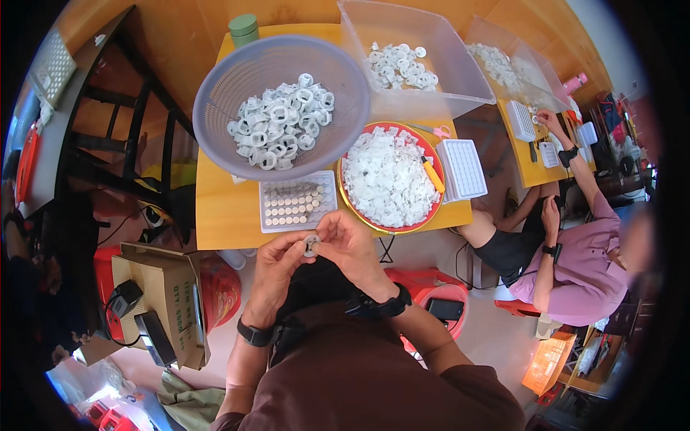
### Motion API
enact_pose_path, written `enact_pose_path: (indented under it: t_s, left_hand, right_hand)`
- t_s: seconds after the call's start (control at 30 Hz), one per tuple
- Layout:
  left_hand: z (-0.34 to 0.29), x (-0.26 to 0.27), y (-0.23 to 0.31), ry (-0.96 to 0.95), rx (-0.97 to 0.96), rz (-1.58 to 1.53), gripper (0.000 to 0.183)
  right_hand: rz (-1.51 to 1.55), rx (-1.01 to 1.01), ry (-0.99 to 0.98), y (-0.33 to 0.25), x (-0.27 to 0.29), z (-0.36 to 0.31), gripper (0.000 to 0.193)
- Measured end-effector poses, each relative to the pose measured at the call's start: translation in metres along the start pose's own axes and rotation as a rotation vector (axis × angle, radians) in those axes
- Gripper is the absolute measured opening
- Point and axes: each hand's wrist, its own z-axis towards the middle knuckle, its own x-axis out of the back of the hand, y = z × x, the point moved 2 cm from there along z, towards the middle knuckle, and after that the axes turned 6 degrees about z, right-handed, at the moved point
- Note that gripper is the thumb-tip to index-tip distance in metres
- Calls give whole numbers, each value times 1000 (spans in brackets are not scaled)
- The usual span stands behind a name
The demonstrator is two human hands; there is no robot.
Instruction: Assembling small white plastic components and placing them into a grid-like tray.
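Observation:
Over the front edge of the yellow table (223, 215), my left hand (279, 264) pinches a small round whitish plastic part (310, 246) with a dark slot in its middle. My right hand (352, 251) closes on the same part from the other side, thumb and fingertips pressed to it. Just beyond my hands lies a white tray (272, 188) with rows of small round beige pieces. Behind it a grey-purple mesh basket (215, 108) holds many white ring-shaped plastic parts (277, 129).
A red round tray (435, 154) heaped with small white pieces bears an orange-handled tool (433, 174). Beside it are a white slotted tray (467, 169), pink-handled scissors (440, 132) and a clear bin (460, 72). A cardboard box (188, 287) stands left; a co-worker (575, 266) sits right.

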Motion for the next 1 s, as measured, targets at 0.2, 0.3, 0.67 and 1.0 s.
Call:
enact_pose_path:
  t_s: [0.2, 0.3, 0.67, 1.0]
  left_hand:
    - [-3, -3, -6, 3, 63, -111, 25]
    - [-4, 1, -3, 17, 39, -111, 27]
    - [-3, 2, -12, -28, 88, -146, 25]
    - [-2, 5, -13, -32, 102, -128, 27]
  right_hand:
    - [-330, 97, 242, -19, 31, 1, 13]
    - [-817, 318, 392, -37, 86, 8, 12]
    - [-1556, 302, 373, -47, 99, 12, 21]
    - [-564, 126, 459, -50, 127, 20, 16]
